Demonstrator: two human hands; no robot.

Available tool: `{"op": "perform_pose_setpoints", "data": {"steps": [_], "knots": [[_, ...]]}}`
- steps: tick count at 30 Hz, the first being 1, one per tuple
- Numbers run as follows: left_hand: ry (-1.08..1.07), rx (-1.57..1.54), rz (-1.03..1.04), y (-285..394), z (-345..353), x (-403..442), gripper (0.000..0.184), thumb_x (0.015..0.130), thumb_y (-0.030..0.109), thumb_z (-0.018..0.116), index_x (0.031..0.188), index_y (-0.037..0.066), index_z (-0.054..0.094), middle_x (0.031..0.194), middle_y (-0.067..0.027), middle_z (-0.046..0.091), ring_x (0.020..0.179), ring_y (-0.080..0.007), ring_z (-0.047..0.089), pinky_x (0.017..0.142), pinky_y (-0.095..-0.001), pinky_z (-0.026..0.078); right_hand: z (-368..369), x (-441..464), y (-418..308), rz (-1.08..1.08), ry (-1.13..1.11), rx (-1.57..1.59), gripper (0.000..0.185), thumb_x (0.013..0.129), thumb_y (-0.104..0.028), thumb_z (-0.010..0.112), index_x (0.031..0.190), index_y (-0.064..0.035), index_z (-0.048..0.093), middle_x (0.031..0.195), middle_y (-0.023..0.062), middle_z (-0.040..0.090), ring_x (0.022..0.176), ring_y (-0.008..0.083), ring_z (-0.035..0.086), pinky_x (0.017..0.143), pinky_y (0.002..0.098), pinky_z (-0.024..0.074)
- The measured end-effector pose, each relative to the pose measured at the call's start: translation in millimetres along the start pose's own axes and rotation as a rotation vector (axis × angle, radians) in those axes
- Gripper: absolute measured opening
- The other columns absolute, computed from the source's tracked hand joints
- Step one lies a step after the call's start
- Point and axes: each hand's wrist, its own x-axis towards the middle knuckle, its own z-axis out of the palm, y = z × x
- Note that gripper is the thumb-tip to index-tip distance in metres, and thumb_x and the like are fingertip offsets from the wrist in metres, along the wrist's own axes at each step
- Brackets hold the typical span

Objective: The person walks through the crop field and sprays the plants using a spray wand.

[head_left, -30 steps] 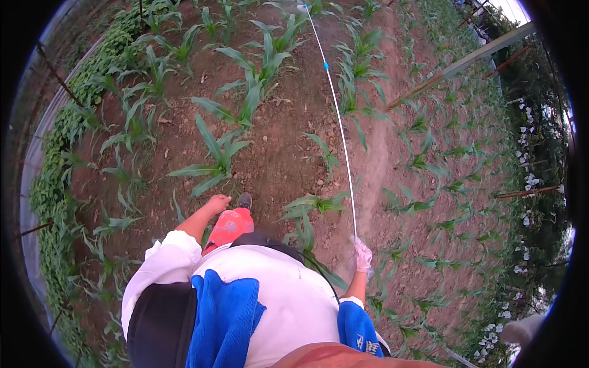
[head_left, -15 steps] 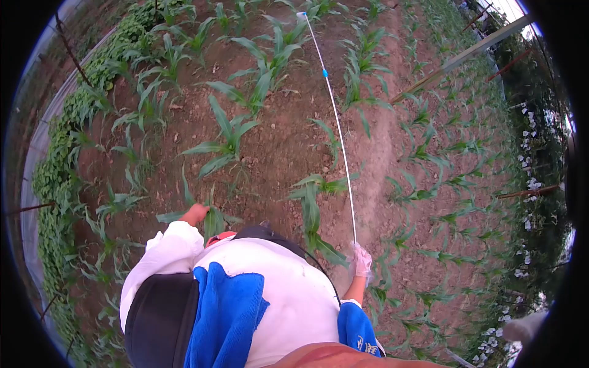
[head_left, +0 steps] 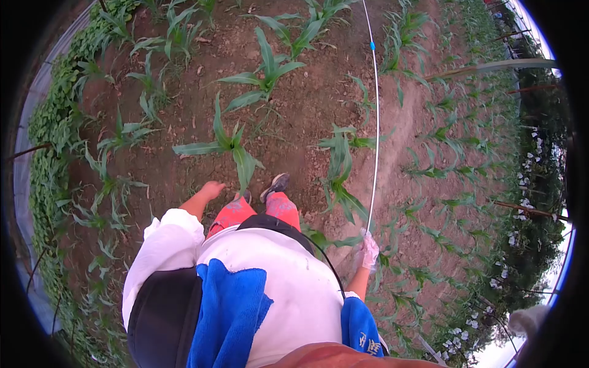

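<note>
My right hand (head_left: 370, 250), in a thin clear glove, is closed around the lower end of a long white spray wand (head_left: 376, 122). The wand stretches forward over the soil, with a blue joint (head_left: 372, 46) partway along; its far end lies outside the view. My left hand (head_left: 213, 189) is bare and held out low at my left side. Its fingers look loosely extended, and nothing shows in them. Just ahead of it stands a young corn plant (head_left: 230, 144), its leaves apart from the hand.
Rows of young corn (head_left: 267, 76) grow ahead and on both sides. A bare soil path (head_left: 399, 132) runs along the right. Leafy vines (head_left: 55, 141) line the left edge. A wooden pole (head_left: 491, 67) slants in at the upper right. My shoe (head_left: 276, 186) stands among the plants.
The view has moved forward, so plants sit lower and my legs show. The wand's misting tip has left the view. My left hand is away from the corn leaves it was at.
</note>
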Motion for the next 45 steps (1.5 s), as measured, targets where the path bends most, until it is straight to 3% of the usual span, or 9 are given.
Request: {"op": "perform_pose_setpoints", "data": {"steps": [2, 5, 15, 24, 25, 28, 32, 34, 45], "knots": [[0.069, 0.507, 0.33, -48.8, 3.7, -30.3, 0.025, 0.066, 0.027, 0.041, 0.071, 0.003, 0.049, 0.068, -0.0158, 0.051, 0.064, -0.0299, 0.048, 0.058, -0.0366, 0.038, -8.9, -17.3, 9.1, -0.001, 0.015, 0.032, 0.02, 0.067, -0.008, 0.044, 0.085, -0.0008, 0.051, 0.071, 0.0019, 0.052, 0.042, 0.0021, 0.032, 0.037, 0.0135, 0.0247], [-0.058, 0.143, -0.358, -79.7, 2.5, -104.1, 0.022, 0.067, 0.025, 0.039, 0.072, 0.005, 0.048, 0.068, -0.016, 0.05, 0.066, -0.0309, 0.048, 0.059, -0.0392, 0.037, -18.7, -40.4, 14.9, 0.0, 0.014, -0.021, 0.02, 0.066, -0.008, 0.045, 0.084, -0.0007, 0.051, 0.07, 0.0011, 0.052, 0.043, 0.0022, 0.034, 0.037, 0.0137, 0.0255], [0.07, 0.491, 0.22, -11.5, 28.9, -111.5, 0.019, 0.068, 0.018, 0.034, 0.072, 0.004, 0.047, 0.067, -0.0164, 0.05, 0.064, -0.0314, 0.048, 0.057, -0.0391, 0.037, -65.1, -100.2, 68.7, 0.068, 0.022, -0.06, 0.018, 0.065, -0.01, 0.049, 0.08, -0.002, 0.052, 0.07, 0.0001, 0.052, 0.047, 0.0028, 0.039, 0.039, 0.0142, 0.0288], [0.11, -0.492, -0.296, -2.2, 84.2, -184.8, 0.024, 0.068, 0.025, 0.041, 0.06, 0.004, 0.049, 0.055, -0.012, 0.049, 0.057, -0.0264, 0.048, 0.05, -0.0355, 0.037, -135.3, -193.3, 146.3, -0.035, -0.033, -0.008, 0.019, 0.068, -0.011, 0.046, 0.082, -0.0003, 0.051, 0.075, 0.003, 0.053, 0.047, 0.0032, 0.04, 0.039, 0.0142, 0.0299], [0.056, -0.199, -0.18, -19.1, 92.3, -205.8, 0.018, 0.067, 0.021, 0.041, 0.065, 0.004, 0.048, 0.058, -0.0125, 0.05, 0.058, -0.0266, 0.049, 0.05, -0.036, 0.037, -141.8, -199.2, 148.5, 0.06, -0.056, 0.073, 0.021, 0.066, -0.004, 0.046, 0.085, 0.0044, 0.048, 0.08, 0.0069, 0.051, 0.069, 0.0096, 0.048, 0.063, 0.0177, 0.0366], [-0.062, 0.633, 0.147, -63.5, 121.6, -266.4, 0.018, 0.064, 0.016, 0.04, 0.076, 0.005, 0.045, 0.066, -0.0145, 0.05, 0.061, -0.0287, 0.049, 0.052, -0.0373, 0.038, -143.2, -224.0, 150.3, -0.003, -0.067, 0.089, 0.02, 0.066, -0.003, 0.046, 0.084, 0.0042, 0.048, 0.08, 0.006, 0.052, 0.067, 0.0078, 0.048, 0.06, 0.0164, 0.0366], [-0.227, 0.642, 0.127, -96.1, 149.6, -314.4, 0.018, 0.064, 0.018, 0.039, 0.075, 0.005, 0.046, 0.066, -0.0151, 0.049, 0.063, -0.0301, 0.048, 0.053, -0.038, 0.038, -151.7, -256.8, 152.1, 0.091, -0.062, 0.056, 0.02, 0.066, -0.003, 0.046, 0.084, 0.0047, 0.048, 0.08, 0.0074, 0.051, 0.07, 0.0102, 0.048, 0.062, 0.0179, 0.0375], [-0.266, -0.039, -0.548, -97.9, 154.1, -317.5, 0.021, 0.065, 0.02, 0.038, 0.078, 0.006, 0.046, 0.067, -0.016, 0.049, 0.064, -0.0315, 0.047, 0.055, -0.0383, 0.038, -165.6, -267.0, 175.7, 0.061, -0.04, -0.022, 0.019, 0.066, -0.004, 0.046, 0.083, 0.0047, 0.049, 0.08, 0.0081, 0.051, 0.069, 0.0109, 0.049, 0.062, 0.0182, 0.0383], [0.181, -0.592, -0.095, -48.5, 154.5, -300.2, 0.017, 0.068, 0.019, 0.041, 0.068, 0.004, 0.05, 0.056, -0.0103, 0.048, 0.056, -0.0268, 0.047, 0.053, -0.0339, 0.036, -150.9, -385.3, 205.7, 0.005, 0.071, -0.133, 0.017, 0.066, -0.018, 0.05, 0.072, -0.0034, 0.055, 0.05, -0.0079, 0.038, 0.041, 0.0018, 0.028, 0.038, 0.0157, 0.0202]]}}
